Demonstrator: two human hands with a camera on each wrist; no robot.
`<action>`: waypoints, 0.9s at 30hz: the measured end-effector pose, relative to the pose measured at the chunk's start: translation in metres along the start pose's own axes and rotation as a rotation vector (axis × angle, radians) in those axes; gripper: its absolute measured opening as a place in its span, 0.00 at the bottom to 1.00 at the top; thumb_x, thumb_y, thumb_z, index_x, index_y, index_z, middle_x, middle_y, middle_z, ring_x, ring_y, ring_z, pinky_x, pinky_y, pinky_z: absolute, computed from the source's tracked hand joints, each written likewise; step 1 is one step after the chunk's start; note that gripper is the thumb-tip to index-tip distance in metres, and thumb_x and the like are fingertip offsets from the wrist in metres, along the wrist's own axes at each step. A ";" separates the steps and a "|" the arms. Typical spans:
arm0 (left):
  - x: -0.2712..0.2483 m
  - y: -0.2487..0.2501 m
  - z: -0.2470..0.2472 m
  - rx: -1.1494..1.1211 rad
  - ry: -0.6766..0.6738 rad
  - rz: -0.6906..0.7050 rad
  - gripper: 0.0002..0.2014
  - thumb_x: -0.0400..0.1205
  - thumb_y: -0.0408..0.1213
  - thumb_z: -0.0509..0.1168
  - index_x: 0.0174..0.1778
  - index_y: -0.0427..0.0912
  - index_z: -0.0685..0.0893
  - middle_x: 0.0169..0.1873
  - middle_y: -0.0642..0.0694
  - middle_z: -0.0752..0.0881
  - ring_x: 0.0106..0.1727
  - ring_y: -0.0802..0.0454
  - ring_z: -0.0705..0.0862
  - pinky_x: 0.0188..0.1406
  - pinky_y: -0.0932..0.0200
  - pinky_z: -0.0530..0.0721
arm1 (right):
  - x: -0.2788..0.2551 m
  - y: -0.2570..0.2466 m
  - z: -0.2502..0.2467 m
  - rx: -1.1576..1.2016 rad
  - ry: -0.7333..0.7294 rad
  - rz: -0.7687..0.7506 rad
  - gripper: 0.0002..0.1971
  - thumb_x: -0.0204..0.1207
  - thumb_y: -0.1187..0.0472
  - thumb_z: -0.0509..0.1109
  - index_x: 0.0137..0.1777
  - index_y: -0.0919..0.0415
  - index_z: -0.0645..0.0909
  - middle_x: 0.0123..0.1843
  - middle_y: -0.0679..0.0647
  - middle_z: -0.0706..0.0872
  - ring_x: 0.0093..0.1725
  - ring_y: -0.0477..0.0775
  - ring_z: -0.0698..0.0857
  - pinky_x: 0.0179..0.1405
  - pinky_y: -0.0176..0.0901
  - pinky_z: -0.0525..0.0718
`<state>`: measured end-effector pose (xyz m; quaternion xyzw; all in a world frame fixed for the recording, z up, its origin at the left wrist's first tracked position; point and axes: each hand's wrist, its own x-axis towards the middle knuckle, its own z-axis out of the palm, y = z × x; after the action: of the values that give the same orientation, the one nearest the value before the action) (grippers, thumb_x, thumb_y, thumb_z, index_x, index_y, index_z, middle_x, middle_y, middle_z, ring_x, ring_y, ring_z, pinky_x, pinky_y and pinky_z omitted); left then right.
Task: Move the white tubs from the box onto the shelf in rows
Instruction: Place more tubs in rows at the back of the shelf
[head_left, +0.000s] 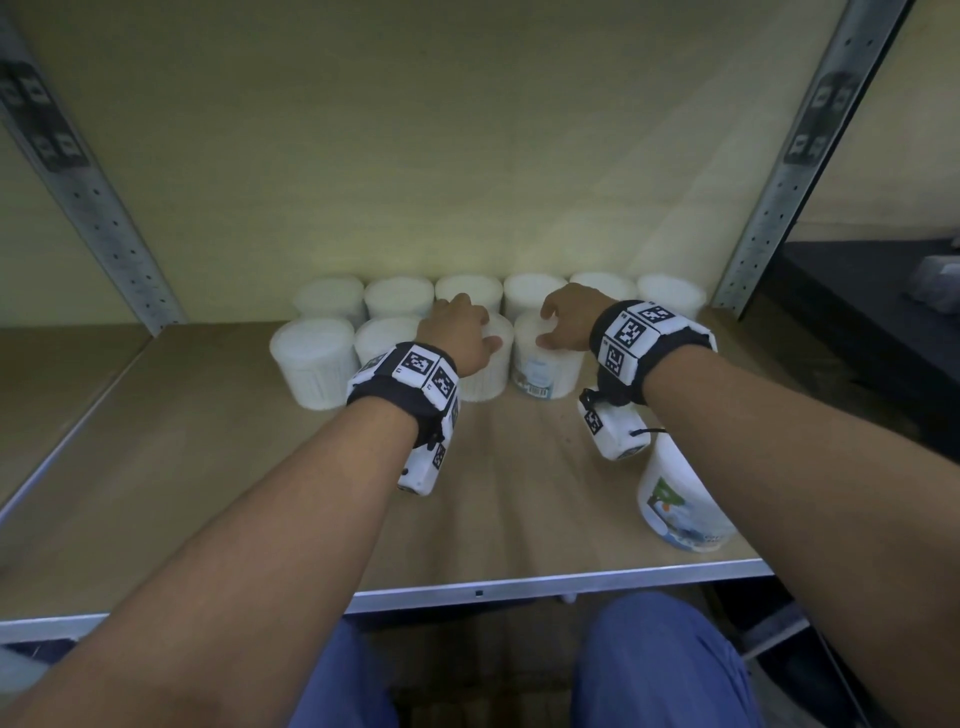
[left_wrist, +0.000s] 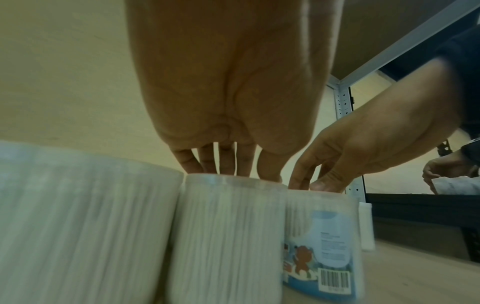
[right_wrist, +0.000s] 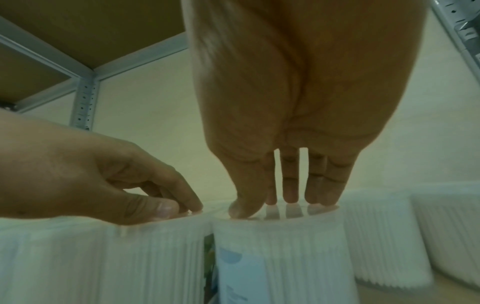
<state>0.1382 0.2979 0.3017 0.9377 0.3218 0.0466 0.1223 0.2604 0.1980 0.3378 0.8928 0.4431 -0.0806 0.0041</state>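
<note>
Left hand (head_left: 457, 332) fingertips rest on the third front-row tub (head_left: 491, 364), right hand (head_left: 569, 322) on the labelled fourth tub (head_left: 543, 366); fingers straight, nothing clamped. Both tubs upright on the shelf (head_left: 208, 467), touching. Spare tub (head_left: 680, 499) at 5 o'clock, nearer the right hand.

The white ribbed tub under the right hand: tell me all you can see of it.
The white ribbed plastic tub stands upright, fourth in the front row on the wooden shelf. A pale blue printed label with a barcode faces outward. The right hand touches its flat lid with fingertips and thumb. It sits close beside the tub under the left hand.
</note>
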 end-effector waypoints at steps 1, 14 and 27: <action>0.000 0.000 0.000 -0.001 0.002 0.000 0.25 0.84 0.50 0.59 0.75 0.42 0.73 0.71 0.40 0.71 0.73 0.39 0.68 0.70 0.43 0.73 | 0.001 0.001 -0.001 0.001 -0.013 -0.016 0.26 0.79 0.52 0.68 0.75 0.63 0.73 0.74 0.59 0.76 0.72 0.60 0.77 0.71 0.48 0.75; 0.000 -0.002 0.001 -0.017 0.008 0.000 0.24 0.84 0.50 0.59 0.74 0.43 0.73 0.71 0.40 0.71 0.73 0.40 0.68 0.69 0.45 0.73 | 0.007 -0.006 0.006 -0.006 0.029 0.063 0.33 0.77 0.41 0.66 0.74 0.64 0.72 0.74 0.62 0.74 0.72 0.64 0.76 0.71 0.52 0.75; 0.001 -0.003 0.001 -0.058 0.010 -0.004 0.24 0.83 0.50 0.61 0.73 0.43 0.74 0.71 0.41 0.71 0.74 0.41 0.67 0.70 0.46 0.72 | 0.004 0.001 -0.003 0.023 -0.079 -0.024 0.27 0.77 0.58 0.69 0.77 0.56 0.71 0.77 0.56 0.73 0.74 0.58 0.76 0.70 0.46 0.75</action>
<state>0.1374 0.3005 0.3005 0.9329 0.3230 0.0604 0.1477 0.2644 0.2008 0.3403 0.8837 0.4521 -0.1207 0.0104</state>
